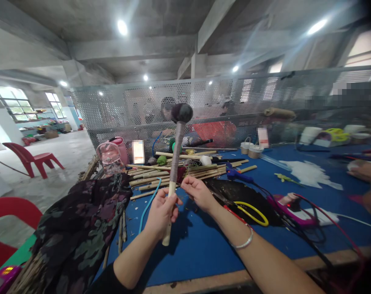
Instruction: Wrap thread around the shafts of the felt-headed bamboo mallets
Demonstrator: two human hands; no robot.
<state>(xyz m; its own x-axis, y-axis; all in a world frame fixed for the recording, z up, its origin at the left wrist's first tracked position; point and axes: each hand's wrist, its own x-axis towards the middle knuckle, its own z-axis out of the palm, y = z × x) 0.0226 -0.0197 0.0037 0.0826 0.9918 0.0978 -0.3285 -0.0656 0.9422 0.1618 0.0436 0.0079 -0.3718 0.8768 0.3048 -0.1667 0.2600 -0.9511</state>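
Note:
My left hand (163, 212) is wrapped round a pale wooden stick (166, 237), which stands nearly upright and leans slightly right at the top. A dark round head (184, 113) caps the stick, and grey wrapping (177, 151) covers its upper shaft. Just right of the shaft, my right hand (197, 192) is closed in a pinch; whatever lies between its fingertips is too small to make out. Behind both hands lies a pile of wooden sticks (148, 173). Scissors with yellow handles (255, 212) rest near my right forearm.
A blue glue gun (238, 175) and a purple power strip (295, 212) with cables lie on the blue table (194, 261). Dark patterned cloth (78, 220) covers the left side. Beyond stands a perforated metal screen (112, 110). Another person's hand (365, 171) shows at the right.

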